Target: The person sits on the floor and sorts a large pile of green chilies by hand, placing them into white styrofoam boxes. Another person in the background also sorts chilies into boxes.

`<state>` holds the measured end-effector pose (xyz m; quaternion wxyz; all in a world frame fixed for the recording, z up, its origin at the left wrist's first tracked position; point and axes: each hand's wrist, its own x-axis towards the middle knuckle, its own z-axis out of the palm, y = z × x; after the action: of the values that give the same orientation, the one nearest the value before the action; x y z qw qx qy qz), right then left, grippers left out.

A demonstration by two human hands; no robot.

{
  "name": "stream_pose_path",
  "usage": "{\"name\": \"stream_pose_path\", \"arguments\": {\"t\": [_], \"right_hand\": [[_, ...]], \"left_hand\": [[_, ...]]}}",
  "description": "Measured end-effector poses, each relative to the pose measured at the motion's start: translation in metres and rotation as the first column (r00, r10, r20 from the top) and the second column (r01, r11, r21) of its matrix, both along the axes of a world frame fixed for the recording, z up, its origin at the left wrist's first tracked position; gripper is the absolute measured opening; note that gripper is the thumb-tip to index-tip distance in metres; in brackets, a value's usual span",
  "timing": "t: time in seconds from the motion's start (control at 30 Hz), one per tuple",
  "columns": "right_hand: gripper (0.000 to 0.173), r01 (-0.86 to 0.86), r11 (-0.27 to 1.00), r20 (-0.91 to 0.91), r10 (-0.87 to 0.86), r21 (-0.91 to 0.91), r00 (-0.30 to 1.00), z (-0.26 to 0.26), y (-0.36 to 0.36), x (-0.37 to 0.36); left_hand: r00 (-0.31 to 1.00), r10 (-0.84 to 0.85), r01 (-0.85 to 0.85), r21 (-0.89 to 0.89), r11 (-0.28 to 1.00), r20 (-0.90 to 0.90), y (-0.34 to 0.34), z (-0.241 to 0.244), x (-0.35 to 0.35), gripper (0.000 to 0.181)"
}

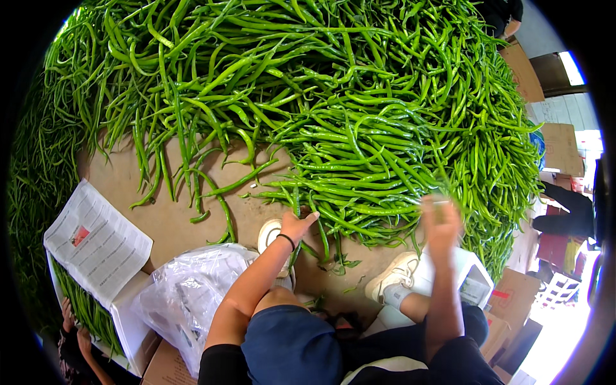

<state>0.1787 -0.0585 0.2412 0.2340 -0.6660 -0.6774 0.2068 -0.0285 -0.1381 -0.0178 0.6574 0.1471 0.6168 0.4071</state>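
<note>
A large heap of long green chili peppers (356, 130) spreads before me over a brown floor surface. My left hand (297, 227), with a dark band at the wrist, is low at the heap's near edge, gripping a green chili (296, 198) that sticks up past the fingers. To the right, my right hand (440, 221) is blurred by motion over the right side of the near pile. Something pale or greenish shows at its fingers, too smeared to make out. Several loose chilies (222, 207) lie on the bare brown surface left of my left hand.
A white foam box (127, 317) of chilies stands left, partly covered by a newspaper sheet (101, 240); another person's hands (79, 332) are at it. Clear plastic bag (197, 274) lies beside it. Another white box (474, 274) is by my right leg. Cardboard boxes (512, 293) stand right.
</note>
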Motion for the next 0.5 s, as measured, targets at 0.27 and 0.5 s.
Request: {"name": "stream_pose_path", "arguments": {"t": [0.27, 0.5], "right_hand": [[0.035, -0.341, 0.802, 0.373, 0.547, -0.491, 0.749, -0.181, -0.03, -0.046], [0.041, -0.419, 0.359, -0.524, -0.276, -0.834, 0.806, -0.126, -0.024, -0.016]], "left_hand": [[0.919, 0.042, -0.004, -0.097, 0.995, 0.391, -0.017, 0.01, -0.024, 0.017], [0.523, 0.235, -0.248, -0.117, 0.962, 0.82, -0.048, 0.058, -0.053, 0.025]]}}
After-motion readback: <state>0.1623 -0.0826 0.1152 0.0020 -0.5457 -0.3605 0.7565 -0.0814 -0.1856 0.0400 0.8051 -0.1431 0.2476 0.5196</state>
